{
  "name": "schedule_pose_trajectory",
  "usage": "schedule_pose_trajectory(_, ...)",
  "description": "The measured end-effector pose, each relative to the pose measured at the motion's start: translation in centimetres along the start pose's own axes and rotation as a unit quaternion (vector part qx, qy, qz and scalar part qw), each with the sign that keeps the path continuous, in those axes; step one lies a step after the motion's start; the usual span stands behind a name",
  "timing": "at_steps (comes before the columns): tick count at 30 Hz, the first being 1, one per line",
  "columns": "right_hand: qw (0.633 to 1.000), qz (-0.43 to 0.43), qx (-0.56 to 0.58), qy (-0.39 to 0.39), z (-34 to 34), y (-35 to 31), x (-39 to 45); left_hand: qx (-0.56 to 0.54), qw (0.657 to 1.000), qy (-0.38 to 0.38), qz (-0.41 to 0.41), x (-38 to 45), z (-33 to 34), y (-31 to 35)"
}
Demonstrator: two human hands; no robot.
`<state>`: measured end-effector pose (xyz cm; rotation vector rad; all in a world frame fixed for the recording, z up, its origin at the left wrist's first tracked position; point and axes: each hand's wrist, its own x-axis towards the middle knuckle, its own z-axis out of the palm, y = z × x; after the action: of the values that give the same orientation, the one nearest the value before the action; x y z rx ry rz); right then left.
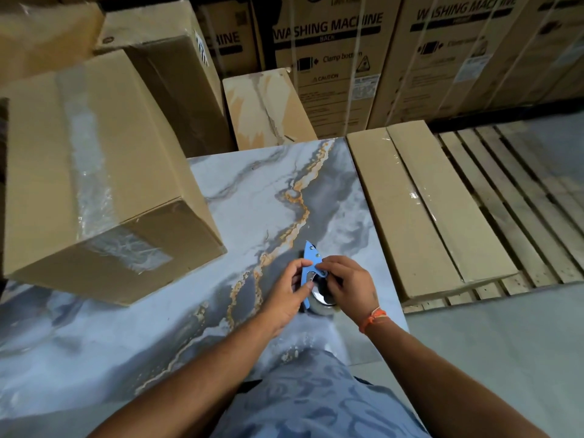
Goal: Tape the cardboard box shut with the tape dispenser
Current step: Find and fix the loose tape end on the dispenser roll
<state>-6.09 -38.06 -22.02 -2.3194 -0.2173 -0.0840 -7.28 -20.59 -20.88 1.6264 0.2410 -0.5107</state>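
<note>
A blue tape dispenser with a roll of clear tape stands on the marble-patterned table, near its right front. My left hand grips its left side, thumb on the blue plate. My right hand holds its right side, fingers pinching at the plate and roll. The cardboard box sits at the table's left, well apart from both hands. Clear tape runs along its top seam and down its near face.
Two flat cartons lie on a wooden pallet right of the table. Large washing machine boxes stand behind. More brown cartons are stacked at the back left. A marbled slab leans behind the table.
</note>
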Motion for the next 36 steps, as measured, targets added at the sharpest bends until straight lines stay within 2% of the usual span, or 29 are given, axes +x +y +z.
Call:
schedule_pose_trajectory(6, 0.998, 0.03, 0.033, 0.039, -0.1, 0.3, -0.3, -0.04, 0.999, -0.007, 0.006, 0.0, 0.1, 0.4)
schedule_pose_trajectory(11, 0.996, 0.024, 0.049, 0.067, -0.1, -0.1, 0.0, -0.113, 0.993, -0.03, -0.025, -0.1, 0.0, 1.2)
schedule_pose_trajectory(14, 0.994, 0.021, 0.057, 0.086, 0.0, -0.6, 0.0, -0.095, 0.995, -0.041, -0.011, -0.2, -0.6, 1.9)
schedule_pose_trajectory(18, 0.992, -0.004, 0.107, 0.071, -0.8, -2.0, 0.8, -0.033, 0.996, -0.041, 0.077, 0.0, -2.7, 3.0)
schedule_pose_trajectory(21, 0.985, -0.001, 0.17, 0.035, -1.4, -2.8, 1.5, 0.087, 0.986, -0.024, 0.138, 0.1, -5.3, 4.1)
schedule_pose_trajectory(24, 0.976, 0.041, 0.209, 0.041, -1.3, -2.9, 1.6, 0.262, 0.942, -0.019, 0.21, 0.6, -7.9, 5.0)
schedule_pose_trajectory(27, 0.953, 0.124, 0.275, 0.03, -1.0, -2.7, 1.8, 0.383, 0.892, -0.04, 0.237, 0.5, -9.6, 5.2)
schedule_pose_trajectory(30, 0.927, 0.169, 0.334, -0.022, -0.5, -2.3, 2.5, 0.418, 0.869, -0.05, 0.262, 0.2, -10.3, 4.2)
schedule_pose_trajectory(33, 0.905, 0.185, 0.374, -0.086, -0.3, -2.5, 3.4, 0.391, 0.877, -0.034, 0.276, -0.6, -10.4, 3.2)
schedule_pose_trajectory(36, 0.902, 0.181, 0.373, -0.121, 0.1, -3.2, 4.0, 0.381, 0.878, -0.011, 0.29, -1.4, -10.6, 2.2)
